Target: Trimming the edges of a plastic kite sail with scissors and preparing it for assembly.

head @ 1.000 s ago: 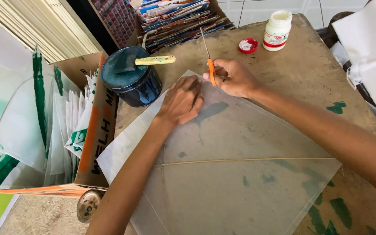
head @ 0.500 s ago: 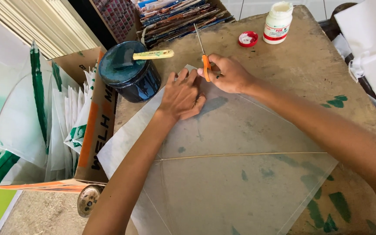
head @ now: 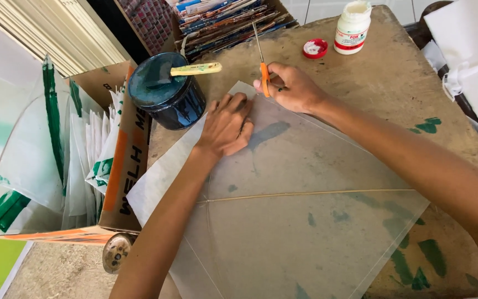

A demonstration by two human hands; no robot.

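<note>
Left hand (head: 228,124) flat, fingers spread, palm down on translucent sheet (head: 305,221), pressing near its top corner. Right hand (head: 289,88) closed round orange-handled scissors (head: 261,55), blades pointing away, just above same corner. Sheet lies across worn tabletop (head: 383,83), thin stick running across its middle. Dark blue tin (head: 167,97) w/ brush on lid just left of hands. Glue bottle (head: 352,25) & red cap (head: 315,48) at far edge. Cardboard box (head: 123,160) w/ folded sheets on left.
</note>
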